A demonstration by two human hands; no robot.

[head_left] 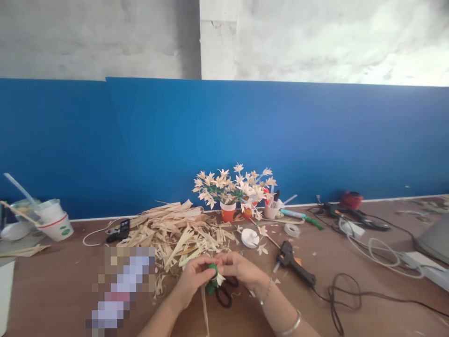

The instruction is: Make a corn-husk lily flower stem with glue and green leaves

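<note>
Close together over the front middle of the table, my left hand (196,276) and my right hand (238,269) meet with their fingertips pinched. Between them is a small pale flower (220,279) with green tape (213,267) around its base. The fingers of both hands are closed on this piece; how each one grips it is partly hidden. A long straw-coloured strip (205,311) hangs below my left hand. Under the hands lie black-handled scissors (223,297), their blades out of sight. A heap of dry husk strips (178,234) spreads just behind my left hand.
Red paper cups (228,214) hold many pale flowers at the back. A glue gun (294,263) with a trailing cord lies to the right, near a tape roll (292,230) and a round white container (250,238). Cables and a power strip (426,269) occupy the far right. Cups (56,227) stand left.
</note>
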